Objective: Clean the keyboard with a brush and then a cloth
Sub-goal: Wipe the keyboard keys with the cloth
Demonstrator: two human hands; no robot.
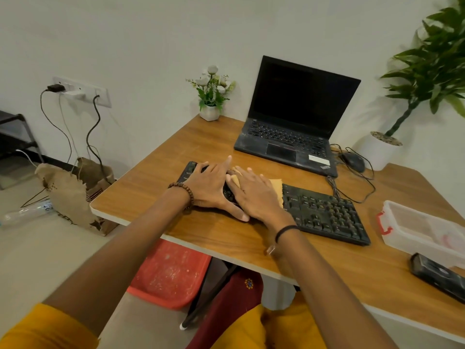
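At frame centre the keyboard (pixel 324 215) runs lengthwise toward the lower right of the tabletop (pixel 176 147), left hand (pixel 214 187) flat on its left end, right hand (pixel 254 195) alongside, pressing the cloth (pixel 276 189) flat, most keys lying rightward.

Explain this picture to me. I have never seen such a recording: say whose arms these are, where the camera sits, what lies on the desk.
No machine: a person wears a head camera looking down at their own arms. The left hand lies flat on the left end of the black keyboard. The right hand presses a yellow cloth flat onto the keys. On the wooden desk: an open laptop, a mouse, a clear plastic box and a flower pot.
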